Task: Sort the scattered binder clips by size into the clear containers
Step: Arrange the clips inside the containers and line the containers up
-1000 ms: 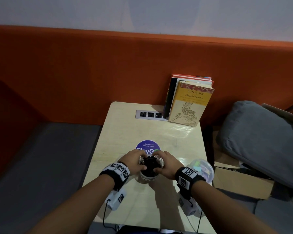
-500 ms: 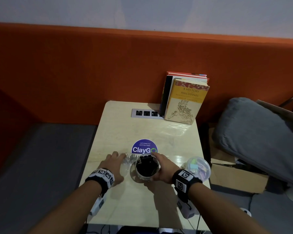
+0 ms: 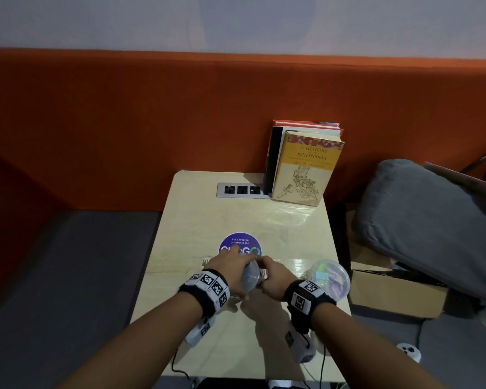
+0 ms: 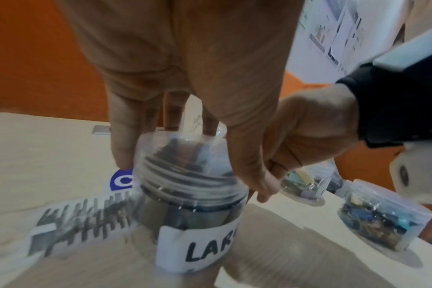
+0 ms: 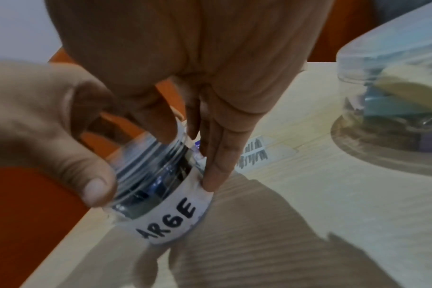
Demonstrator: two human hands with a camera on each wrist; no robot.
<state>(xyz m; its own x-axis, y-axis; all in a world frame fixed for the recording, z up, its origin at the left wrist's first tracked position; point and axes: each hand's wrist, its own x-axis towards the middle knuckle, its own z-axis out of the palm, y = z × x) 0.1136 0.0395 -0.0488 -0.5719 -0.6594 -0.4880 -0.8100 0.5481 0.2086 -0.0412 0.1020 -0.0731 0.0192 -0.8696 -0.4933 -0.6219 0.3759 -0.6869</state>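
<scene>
A clear container (image 4: 190, 198) with a white label reading LARGE holds dark binder clips. It is tilted between both hands over the table's (image 3: 236, 214) near half, where the head view shows it as the container (image 3: 250, 276). My left hand (image 3: 230, 270) grips its threaded top, thumb on the neck of the container (image 5: 158, 196). My right hand (image 3: 272, 279) grips the body, with its fingertips (image 5: 210, 181) on the label. Whether a lid is on it, I cannot tell.
Two more clear containers of coloured clips stand to the right, a nearer container (image 4: 304, 185) and a farther container (image 4: 382, 214). A striped strip (image 4: 86, 214) lies by the round blue sticker (image 3: 240, 245). Books (image 3: 306, 167) and a socket panel (image 3: 242, 190) are at the back edge.
My left hand moved off to the left, then came back onto the large container's top. The container stood upright showing its dark clips; now it is tilted.
</scene>
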